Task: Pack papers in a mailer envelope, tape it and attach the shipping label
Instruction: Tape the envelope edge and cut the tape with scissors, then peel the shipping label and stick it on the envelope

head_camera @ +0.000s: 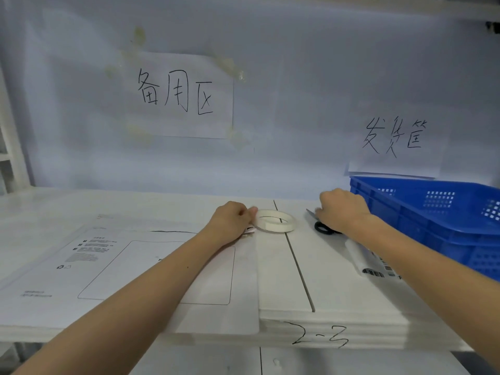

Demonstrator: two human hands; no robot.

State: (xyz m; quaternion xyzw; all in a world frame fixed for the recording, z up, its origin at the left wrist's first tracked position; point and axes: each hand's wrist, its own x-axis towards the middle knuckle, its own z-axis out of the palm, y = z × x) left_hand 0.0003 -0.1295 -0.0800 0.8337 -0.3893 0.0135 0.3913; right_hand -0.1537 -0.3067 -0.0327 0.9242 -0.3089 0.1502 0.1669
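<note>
A white mailer envelope (113,269) lies flat on the left of the white table, printed side up. At its far right corner, my left hand (232,219) pinches the edge of a white tape roll (276,220) that lies flat on the table. Farther right, my right hand (342,209) rests closed over black-handled scissors (323,228), whose blade tip pokes out to the left. A white shipping label (370,263) with barcodes lies under my right forearm.
A blue plastic crate (443,220) stands at the right, close to my right arm. Two handwritten paper signs (184,96) hang on the white back wall. A seam (297,263) runs across the table top. The table's front edge is near me.
</note>
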